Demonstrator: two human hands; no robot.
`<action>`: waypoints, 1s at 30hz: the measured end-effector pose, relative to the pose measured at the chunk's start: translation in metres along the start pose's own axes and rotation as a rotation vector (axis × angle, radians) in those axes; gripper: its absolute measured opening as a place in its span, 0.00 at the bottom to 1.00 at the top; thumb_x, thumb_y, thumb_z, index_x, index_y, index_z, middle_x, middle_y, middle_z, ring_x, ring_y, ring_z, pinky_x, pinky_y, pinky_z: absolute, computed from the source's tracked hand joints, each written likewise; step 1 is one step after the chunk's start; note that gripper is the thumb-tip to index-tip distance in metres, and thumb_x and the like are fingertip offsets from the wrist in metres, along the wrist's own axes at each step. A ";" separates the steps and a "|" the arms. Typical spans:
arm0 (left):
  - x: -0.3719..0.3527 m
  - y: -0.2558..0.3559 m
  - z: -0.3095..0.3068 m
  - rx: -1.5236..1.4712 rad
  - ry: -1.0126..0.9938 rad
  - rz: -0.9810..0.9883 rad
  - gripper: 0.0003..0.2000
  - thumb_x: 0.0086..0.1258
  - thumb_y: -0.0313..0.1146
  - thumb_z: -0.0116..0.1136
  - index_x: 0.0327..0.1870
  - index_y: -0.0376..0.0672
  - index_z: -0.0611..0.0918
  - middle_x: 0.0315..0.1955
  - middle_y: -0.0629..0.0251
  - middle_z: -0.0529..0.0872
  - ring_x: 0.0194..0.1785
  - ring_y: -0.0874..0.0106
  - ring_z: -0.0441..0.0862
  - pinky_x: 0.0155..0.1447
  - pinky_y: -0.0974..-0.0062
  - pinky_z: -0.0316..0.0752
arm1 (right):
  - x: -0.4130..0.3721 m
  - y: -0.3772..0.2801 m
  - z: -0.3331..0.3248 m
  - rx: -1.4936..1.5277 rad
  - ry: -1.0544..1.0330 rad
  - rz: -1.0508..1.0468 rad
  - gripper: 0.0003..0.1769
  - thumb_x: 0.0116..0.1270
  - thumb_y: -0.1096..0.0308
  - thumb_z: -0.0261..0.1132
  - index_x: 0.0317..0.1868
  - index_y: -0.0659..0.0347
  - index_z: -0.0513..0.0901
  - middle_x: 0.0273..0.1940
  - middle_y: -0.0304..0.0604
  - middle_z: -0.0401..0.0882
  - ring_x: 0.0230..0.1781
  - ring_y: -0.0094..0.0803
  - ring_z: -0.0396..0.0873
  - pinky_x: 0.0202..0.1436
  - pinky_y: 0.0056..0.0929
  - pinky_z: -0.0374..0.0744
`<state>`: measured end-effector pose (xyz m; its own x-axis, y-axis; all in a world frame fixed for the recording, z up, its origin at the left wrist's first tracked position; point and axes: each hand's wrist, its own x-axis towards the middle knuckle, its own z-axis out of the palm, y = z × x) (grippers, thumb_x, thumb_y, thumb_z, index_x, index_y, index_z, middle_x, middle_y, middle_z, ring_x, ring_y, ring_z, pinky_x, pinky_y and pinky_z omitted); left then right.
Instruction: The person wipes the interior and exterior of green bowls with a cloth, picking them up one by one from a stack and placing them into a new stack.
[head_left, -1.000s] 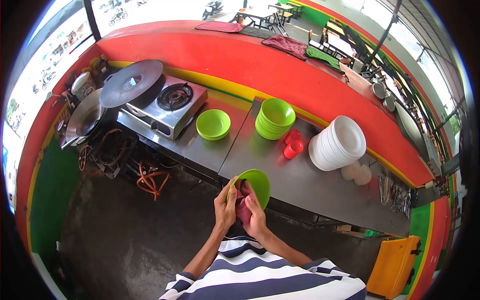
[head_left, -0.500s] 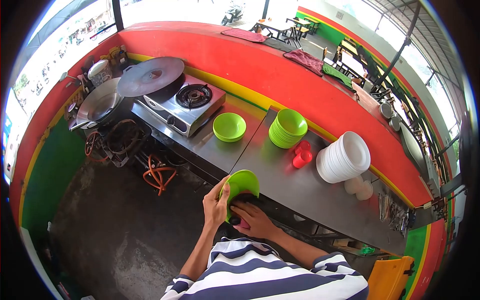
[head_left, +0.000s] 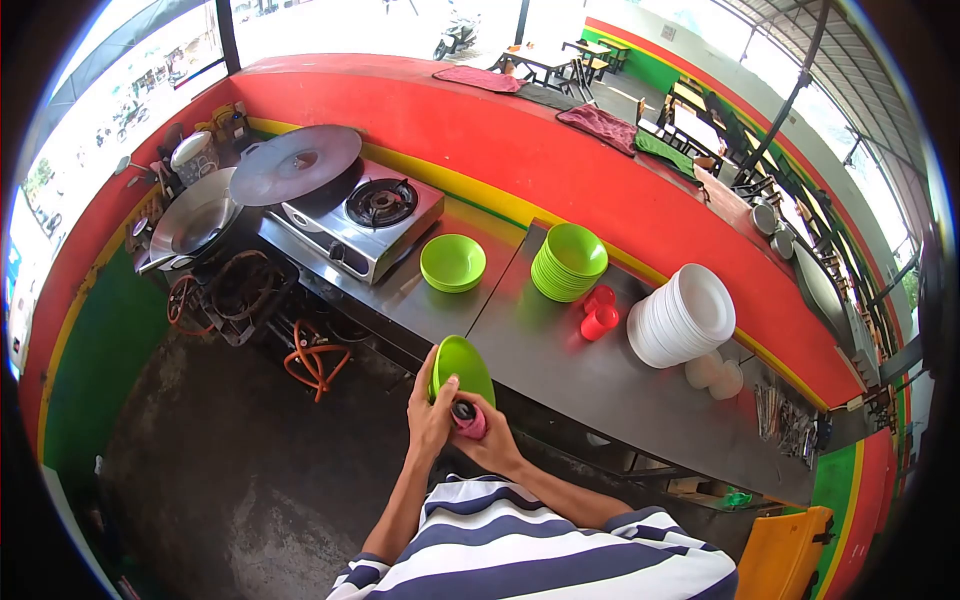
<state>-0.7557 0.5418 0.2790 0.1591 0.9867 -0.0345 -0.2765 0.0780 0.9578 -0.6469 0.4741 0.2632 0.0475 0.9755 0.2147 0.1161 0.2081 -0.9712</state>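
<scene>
A green bowl (head_left: 468, 365) is tilted on its side in front of my body, its hollow turned to the right. My left hand (head_left: 428, 418) grips its near left edge, with the thumb over the rim. Close against it, my right hand (head_left: 494, 442) is closed on a bunched pink cloth (head_left: 471, 426); a dark round part shows at the cloth's top, and I cannot make out what it is. Past the bowl on the steel counter (head_left: 560, 370) stand a short stack of green bowls (head_left: 453, 262) and a taller green bowl stack (head_left: 572, 262).
Red cups (head_left: 600, 320) lie beside a leaning stack of white plates or bowls (head_left: 680, 318). Cutlery (head_left: 778, 415) is at the counter's right end. Leftward are a gas stove (head_left: 365, 225), a large round metal lid (head_left: 296, 165) and a wok (head_left: 195, 215). An orange hose (head_left: 316, 358) hangs below.
My right hand has drawn back from inside the bowl to its near edge, bringing the pink cloth into fuller view. The bowl has shifted slightly left and turned in my left hand.
</scene>
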 end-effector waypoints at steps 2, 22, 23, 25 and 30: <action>0.007 -0.004 -0.009 0.046 -0.065 -0.025 0.25 0.76 0.31 0.57 0.73 0.36 0.73 0.61 0.57 0.83 0.62 0.70 0.80 0.68 0.74 0.72 | -0.008 0.001 0.002 -0.028 -0.043 -0.041 0.36 0.55 0.77 0.77 0.66 0.61 0.76 0.58 0.48 0.83 0.58 0.32 0.82 0.64 0.32 0.77; 0.028 0.012 -0.008 -0.017 -0.305 -0.199 0.24 0.74 0.34 0.56 0.69 0.35 0.76 0.59 0.56 0.84 0.63 0.67 0.79 0.69 0.73 0.70 | -0.021 0.018 -0.028 -0.492 -0.091 -0.258 0.33 0.54 0.75 0.76 0.63 0.57 0.80 0.58 0.46 0.84 0.57 0.48 0.83 0.62 0.40 0.80; 0.029 0.020 -0.009 0.037 -0.325 -0.202 0.24 0.74 0.35 0.56 0.70 0.36 0.76 0.59 0.55 0.83 0.63 0.67 0.79 0.69 0.73 0.70 | -0.020 0.022 -0.035 -0.495 -0.076 -0.268 0.32 0.54 0.75 0.76 0.62 0.57 0.81 0.57 0.46 0.84 0.56 0.47 0.83 0.62 0.40 0.80; 0.028 0.012 -0.003 -0.002 -0.305 -0.168 0.26 0.73 0.36 0.57 0.72 0.37 0.73 0.61 0.54 0.82 0.63 0.67 0.79 0.68 0.72 0.71 | -0.014 0.030 -0.046 -0.501 -0.053 -0.293 0.31 0.54 0.75 0.76 0.61 0.57 0.82 0.57 0.46 0.85 0.56 0.47 0.84 0.62 0.40 0.80; 0.008 0.004 0.022 0.323 -0.228 -0.022 0.36 0.69 0.39 0.63 0.77 0.43 0.64 0.60 0.53 0.81 0.61 0.65 0.80 0.67 0.68 0.73 | -0.010 0.019 -0.036 -0.205 0.059 0.044 0.30 0.57 0.73 0.77 0.62 0.59 0.80 0.54 0.48 0.86 0.55 0.45 0.85 0.59 0.35 0.81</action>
<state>-0.7346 0.5465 0.2887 0.3778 0.9255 -0.0263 0.0355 0.0139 0.9993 -0.6098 0.4654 0.2461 0.1143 0.9763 0.1840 0.3115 0.1407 -0.9398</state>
